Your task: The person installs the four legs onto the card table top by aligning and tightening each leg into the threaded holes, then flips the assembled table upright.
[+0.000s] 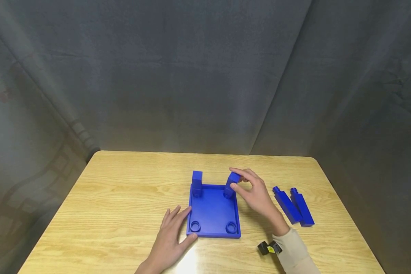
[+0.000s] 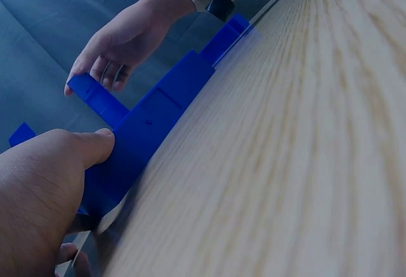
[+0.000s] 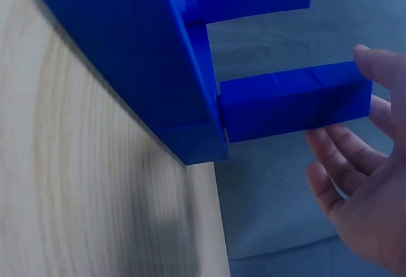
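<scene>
A square blue tray-like base (image 1: 212, 213) with raised rims lies on the table, two round sockets showing at its near corners. My left hand (image 1: 171, 239) grips its near left corner, thumb on the front wall (image 2: 149, 125) and fingers along the left side. At the far right corner my right hand (image 1: 257, 192) pinches the top of a square blue leg (image 3: 295, 103) between thumb and fingers. That leg stands on the base, leaning slightly in the head view. Another blue leg (image 1: 197, 183) stands upright at the far left corner, untouched. How deep either leg sits is hidden.
Two more blue legs, one (image 1: 287, 205) beside another (image 1: 303, 209), lie on the table at the right, threaded ends pointing away. The wooden table (image 1: 123, 198) meets grey curtains (image 1: 174, 76) at the back and sides. A black wrist camera (image 1: 268, 248) sits by the right sleeve.
</scene>
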`<state>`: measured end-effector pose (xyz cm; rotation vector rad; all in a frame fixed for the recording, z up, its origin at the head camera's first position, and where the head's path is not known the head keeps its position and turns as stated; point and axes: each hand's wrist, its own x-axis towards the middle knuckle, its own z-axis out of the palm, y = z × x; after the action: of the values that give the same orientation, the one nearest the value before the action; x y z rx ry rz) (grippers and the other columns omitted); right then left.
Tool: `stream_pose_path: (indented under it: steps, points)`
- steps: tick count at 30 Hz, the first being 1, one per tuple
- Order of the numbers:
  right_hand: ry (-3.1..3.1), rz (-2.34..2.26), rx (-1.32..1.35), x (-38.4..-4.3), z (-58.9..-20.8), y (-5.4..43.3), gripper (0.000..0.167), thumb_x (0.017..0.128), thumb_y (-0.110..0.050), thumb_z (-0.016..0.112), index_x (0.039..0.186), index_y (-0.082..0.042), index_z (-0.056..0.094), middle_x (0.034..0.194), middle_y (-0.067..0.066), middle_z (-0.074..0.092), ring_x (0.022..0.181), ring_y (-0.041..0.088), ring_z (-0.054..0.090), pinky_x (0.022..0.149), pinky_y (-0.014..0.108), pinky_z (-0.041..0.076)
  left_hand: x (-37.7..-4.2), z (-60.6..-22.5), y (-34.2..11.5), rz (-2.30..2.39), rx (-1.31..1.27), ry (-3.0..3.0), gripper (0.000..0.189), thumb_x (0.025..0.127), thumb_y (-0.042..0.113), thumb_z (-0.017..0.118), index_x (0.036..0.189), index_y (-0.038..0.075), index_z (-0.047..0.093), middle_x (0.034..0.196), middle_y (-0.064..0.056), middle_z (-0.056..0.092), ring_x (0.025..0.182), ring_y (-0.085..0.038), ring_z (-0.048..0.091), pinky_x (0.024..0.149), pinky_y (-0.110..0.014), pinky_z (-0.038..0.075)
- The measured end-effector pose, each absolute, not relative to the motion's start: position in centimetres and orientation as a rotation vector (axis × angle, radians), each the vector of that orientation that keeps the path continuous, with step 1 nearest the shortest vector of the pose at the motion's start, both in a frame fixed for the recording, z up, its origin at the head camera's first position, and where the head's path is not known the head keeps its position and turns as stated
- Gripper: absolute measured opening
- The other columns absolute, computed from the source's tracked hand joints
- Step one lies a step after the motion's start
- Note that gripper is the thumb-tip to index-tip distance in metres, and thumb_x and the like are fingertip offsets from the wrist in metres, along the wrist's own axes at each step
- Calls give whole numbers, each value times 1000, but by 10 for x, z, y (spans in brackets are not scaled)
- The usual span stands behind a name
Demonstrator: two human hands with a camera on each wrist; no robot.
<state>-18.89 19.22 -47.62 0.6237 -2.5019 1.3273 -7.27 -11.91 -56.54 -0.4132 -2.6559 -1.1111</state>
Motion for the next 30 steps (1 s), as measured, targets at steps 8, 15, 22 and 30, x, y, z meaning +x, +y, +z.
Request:
stream_pose_path:
  steps: [8,15,22,30]
  points:
    - [-2489,1347,665,-189,-476,194,43,107,-9,72,149,-15,71,124,3,73,104,25,66,96,44,55,-73,-567,-119,-1113,-428,-2638,76,98,50,80,164,24,56,161,-5,62,157,-42,47,138,-38,5]
    - [-2486,1384,522,-189,-478,188,32,103,-13,81,133,-8,72,124,5,74,111,21,66,96,45,58,-73,-565,-119,-1107,-425,-2641,76,98,51,80,164,23,57,161,-5,62,156,-42,47,132,-63,19]
    - [-2482,1451,441,-187,-478,183,31,100,-14,84,125,-7,67,122,7,73,110,26,67,94,40,59,-72,-564,-118,-1111,-429,-2631,75,98,50,80,163,22,57,161,-5,63,156,-42,47,138,-37,6]
    - [-2438,1374,589,-190,-480,187,55,101,-6,81,153,-12,66,125,9,74,108,20,67,90,44,64,-72,-564,-119,-1111,-434,-2631,75,98,50,80,163,21,57,160,-4,63,156,-42,47,136,-27,-1]
